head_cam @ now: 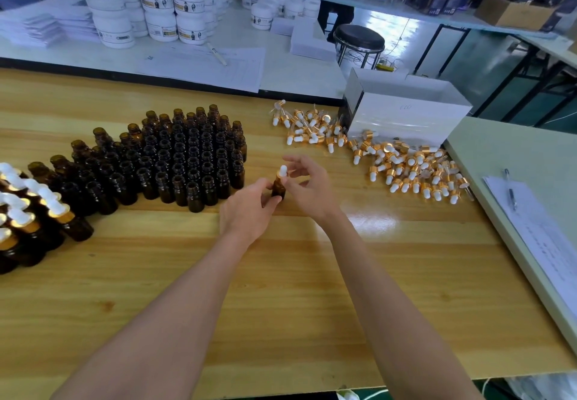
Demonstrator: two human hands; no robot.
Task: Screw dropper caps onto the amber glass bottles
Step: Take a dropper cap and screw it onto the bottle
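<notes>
The left hand [249, 209] grips an amber bottle [278, 187] upright at mid-table, fingers curled round its body. The right hand [307, 185], at its 3 o'clock, pinches the dropper cap [283, 171] seated on the neck. On the wooden table [281, 290], uncapped bottles [187, 156] crowd at 10 o'clock, capped bottles [28, 212] at 9 o'clock, and loose caps [406, 168] lie heaped at 2 o'clock.

Dozens open bottles [187, 157]; dozens loose caps [406, 165]; one box [406, 115]; two pens [510, 189].

Glossy yellow wooden worktop [281, 274]; long white table [296, 68] behind far edge; round black metal-legged stool [359, 38] on glare-lit floor [395, 26].
</notes>
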